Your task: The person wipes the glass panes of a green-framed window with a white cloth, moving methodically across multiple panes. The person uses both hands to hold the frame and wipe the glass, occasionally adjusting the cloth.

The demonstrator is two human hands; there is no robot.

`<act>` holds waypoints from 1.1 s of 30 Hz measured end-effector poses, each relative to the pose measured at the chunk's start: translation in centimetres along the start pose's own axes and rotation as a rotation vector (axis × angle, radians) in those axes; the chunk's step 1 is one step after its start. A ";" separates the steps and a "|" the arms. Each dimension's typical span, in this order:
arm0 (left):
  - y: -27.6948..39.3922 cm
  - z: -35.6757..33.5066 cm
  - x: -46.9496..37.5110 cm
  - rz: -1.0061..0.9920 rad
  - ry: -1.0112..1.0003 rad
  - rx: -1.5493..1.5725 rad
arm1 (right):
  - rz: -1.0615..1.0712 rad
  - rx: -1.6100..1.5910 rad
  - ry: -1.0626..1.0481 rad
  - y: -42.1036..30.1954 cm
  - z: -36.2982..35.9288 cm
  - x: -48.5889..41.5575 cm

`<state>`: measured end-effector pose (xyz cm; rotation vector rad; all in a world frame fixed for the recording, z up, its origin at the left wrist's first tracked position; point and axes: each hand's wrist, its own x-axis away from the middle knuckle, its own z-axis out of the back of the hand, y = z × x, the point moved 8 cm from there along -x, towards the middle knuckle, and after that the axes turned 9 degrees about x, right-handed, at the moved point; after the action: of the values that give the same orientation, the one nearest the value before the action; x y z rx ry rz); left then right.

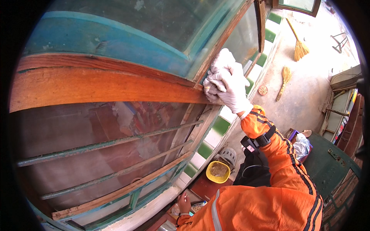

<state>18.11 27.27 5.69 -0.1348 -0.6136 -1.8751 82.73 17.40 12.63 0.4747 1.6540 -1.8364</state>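
My right hand, in a white glove, presses a bunched, greyish-white cloth against the corner of a wooden window frame. The frame's broad rail is orange-brown, and a blue-green painted sash with glass lies above it. Under the rail, green metal bars cross a dusty pane. Low in the view, my left hand is bare and hangs near small containers on a reddish surface; whether it holds anything is unclear. Both sleeves are orange.
A yellow bowl of brownish grains stands below the green-and-white tiled wall. Two straw brooms and a small round dish lie on the concrete floor. An open window sash juts out past my right hand. A dark green panel stands at right.
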 end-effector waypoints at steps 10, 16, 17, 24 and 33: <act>1.0 0.3 0.4 0.016 -0.005 -0.011 | -0.037 0.199 0.004 -0.1 0.7 -0.6; 0.7 0.4 1.0 0.036 0.017 0.013 | -0.089 0.183 0.020 3.6 1.9 1.0; 0.6 0.3 1.0 0.040 0.016 0.013 | -0.094 0.285 0.056 4.7 2.8 1.1; 0.4 -0.7 1.9 0.006 0.011 0.055 | -1.006 -1.079 0.261 12.6 3.5 7.2; 7.9 -1.8 -4.3 -0.294 0.028 0.147 | -1.029 -1.007 -0.060 8.1 6.6 8.0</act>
<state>27.28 27.93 5.30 0.0820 -0.7827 -2.1010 82.92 9.06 2.48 -1.0048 2.7144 -1.2015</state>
